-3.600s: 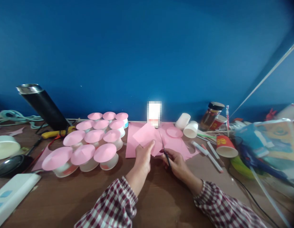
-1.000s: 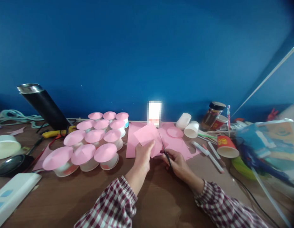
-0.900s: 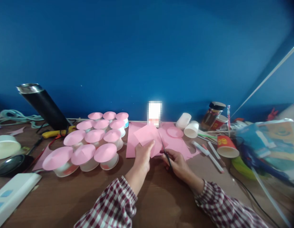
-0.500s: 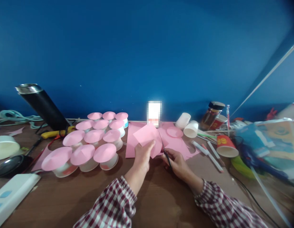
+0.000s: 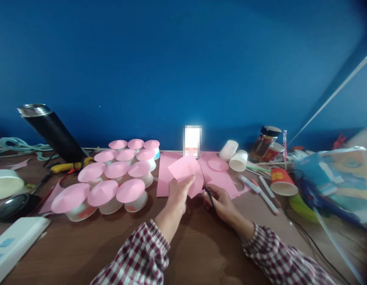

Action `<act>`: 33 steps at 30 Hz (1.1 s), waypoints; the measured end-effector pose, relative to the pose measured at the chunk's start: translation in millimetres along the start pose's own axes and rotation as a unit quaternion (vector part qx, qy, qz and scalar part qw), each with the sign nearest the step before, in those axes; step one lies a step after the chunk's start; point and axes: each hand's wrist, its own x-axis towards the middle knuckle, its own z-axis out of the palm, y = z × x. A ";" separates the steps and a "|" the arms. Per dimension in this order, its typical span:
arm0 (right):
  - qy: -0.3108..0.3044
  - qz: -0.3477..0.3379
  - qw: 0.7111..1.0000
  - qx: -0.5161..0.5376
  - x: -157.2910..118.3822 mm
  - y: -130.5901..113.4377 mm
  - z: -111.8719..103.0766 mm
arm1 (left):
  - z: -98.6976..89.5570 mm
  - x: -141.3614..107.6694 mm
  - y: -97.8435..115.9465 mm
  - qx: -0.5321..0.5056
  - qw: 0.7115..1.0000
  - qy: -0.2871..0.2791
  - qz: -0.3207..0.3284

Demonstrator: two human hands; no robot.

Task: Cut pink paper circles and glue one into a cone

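A piece of pink paper (image 5: 183, 168) is pinched in my left hand (image 5: 179, 194), thumb on top. My right hand (image 5: 220, 202) grips a pair of scissors (image 5: 211, 196) with dark handles; the blades point away from me along the right edge of the paper. Whether the blades are parted I cannot tell. Under and behind both hands lie larger pink sheets (image 5: 164, 178), with a round pink disc (image 5: 218, 164) on them at the right. To the left stand several upturned paper cups (image 5: 136, 204) topped with shallow pink paper cones (image 5: 130, 190).
Two white paper cups (image 5: 238, 161) lie right of the sheets, near markers (image 5: 267, 202) and a red cup (image 5: 282, 182). A lidded jar (image 5: 263, 144) stands against the blue wall. At left are a black flask (image 5: 54, 130), a yellow-handled tool (image 5: 67, 168) and a white power strip (image 5: 19, 245).
The paper in my left hand has shifted very slightly to the right. My right hand and the scissors have hardly moved.
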 end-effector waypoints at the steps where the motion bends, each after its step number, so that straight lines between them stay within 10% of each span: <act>1: 0.000 -0.001 1.000 -0.004 0.0 -0.2 -0.1 | -0.2 0.3 0.4 0.003 1.000 -0.003 -0.001; 33: 0.004 0.029 0.999 -0.024 -0.5 -0.2 -1.7 | 0.7 -0.3 1.9 -0.032 0.999 0.022 -0.013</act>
